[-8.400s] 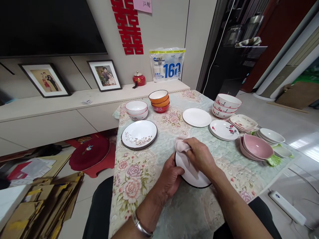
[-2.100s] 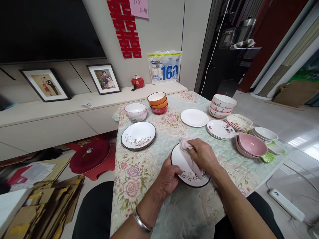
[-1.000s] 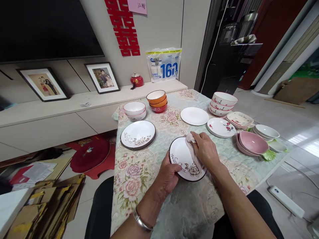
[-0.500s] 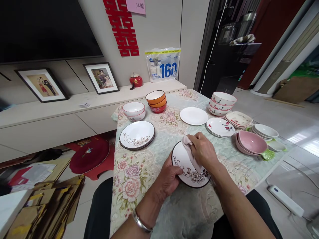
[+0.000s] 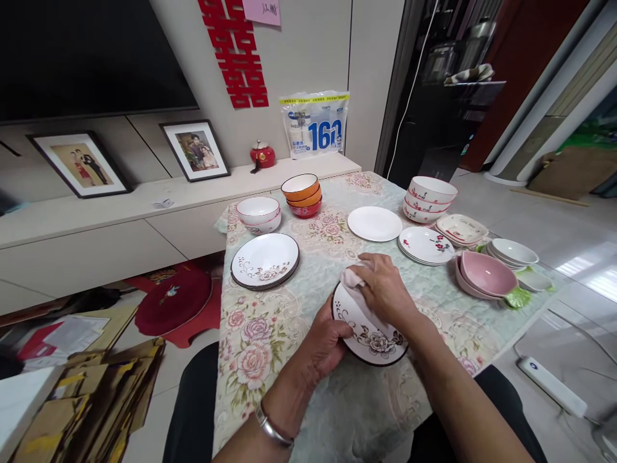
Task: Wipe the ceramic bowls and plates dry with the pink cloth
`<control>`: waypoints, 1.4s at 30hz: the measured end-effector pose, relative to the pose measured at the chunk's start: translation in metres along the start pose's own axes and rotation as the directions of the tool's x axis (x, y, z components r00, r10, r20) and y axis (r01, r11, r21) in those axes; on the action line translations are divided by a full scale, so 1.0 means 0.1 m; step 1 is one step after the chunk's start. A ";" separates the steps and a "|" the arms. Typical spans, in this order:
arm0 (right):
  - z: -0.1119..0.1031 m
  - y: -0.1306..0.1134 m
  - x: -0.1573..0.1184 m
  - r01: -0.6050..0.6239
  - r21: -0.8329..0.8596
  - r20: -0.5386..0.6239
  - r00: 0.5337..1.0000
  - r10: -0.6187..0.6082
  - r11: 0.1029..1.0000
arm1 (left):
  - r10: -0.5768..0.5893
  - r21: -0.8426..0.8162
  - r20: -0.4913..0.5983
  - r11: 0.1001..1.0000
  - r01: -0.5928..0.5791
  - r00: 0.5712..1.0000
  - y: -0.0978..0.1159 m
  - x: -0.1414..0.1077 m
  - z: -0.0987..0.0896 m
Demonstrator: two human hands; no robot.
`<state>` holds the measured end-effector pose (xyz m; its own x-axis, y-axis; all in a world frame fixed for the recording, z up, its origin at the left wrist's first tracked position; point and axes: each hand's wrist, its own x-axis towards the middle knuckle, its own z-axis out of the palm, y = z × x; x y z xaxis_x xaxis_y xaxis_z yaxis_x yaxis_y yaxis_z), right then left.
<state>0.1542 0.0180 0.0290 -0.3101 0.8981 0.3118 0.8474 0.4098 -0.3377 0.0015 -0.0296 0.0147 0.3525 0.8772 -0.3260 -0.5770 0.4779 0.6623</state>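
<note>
Near the lower centre of the frame, the left hand is gripping the flower-patterned plate by its left rim, thumb on top, fingers presumably supporting beneath, probably to steady it at a tilt. The right hand, half curled, is holding a bunched pale cloth against the plate's upper face. At centre-left, similar plates are sitting stacked, likely to save room. Above, a plastic bag is showing a blue "160"; red cutouts are repeating 囍; a pink note's handwriting is proving unreadable.

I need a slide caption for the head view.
Left hand grips a dark-rimmed plate; right hand holds a pale cloth against it.
</note>
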 end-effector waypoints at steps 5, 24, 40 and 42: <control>0.00 0.26 0.00 -0.174 0.118 0.111 0.981 0.161 0.978 | 0.012 -0.044 -0.020 0.999 -0.013 1.000 0.00 0.00 0.00; 0.14 -0.26 -0.05 0.076 0.000 -0.001 0.997 -0.076 0.997 | 0.109 -0.024 -0.062 0.994 -0.110 0.992 -0.05 0.03 0.01; 0.01 -0.02 -0.01 -0.305 -0.283 -0.071 0.952 0.298 0.909 | 0.050 -0.059 -0.090 0.997 -0.056 0.995 -0.02 0.01 0.04; 0.03 -0.11 -0.01 -0.171 -0.212 0.011 0.984 0.178 0.962 | 0.053 -0.053 -0.071 0.997 -0.057 0.996 -0.03 0.00 0.03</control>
<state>0.1438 0.0126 0.0301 -0.1594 0.9583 0.2371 0.9598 0.2067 -0.1899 0.0052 -0.0308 0.0145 0.2679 0.9023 -0.3378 -0.6345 0.4291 0.6428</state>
